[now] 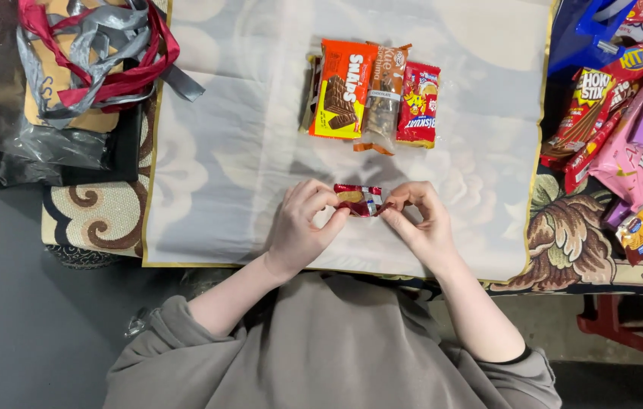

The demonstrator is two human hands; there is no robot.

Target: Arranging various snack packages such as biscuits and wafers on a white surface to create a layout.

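Small red snack packet, held just above the pale cloth on the table: left hand pinches its left end, right hand its right end. Beyond lie an orange wafer packet, a clear packet and a red biscuit packet, side by side.

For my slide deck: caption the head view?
Both hands grip a small red snack packet above white paper.
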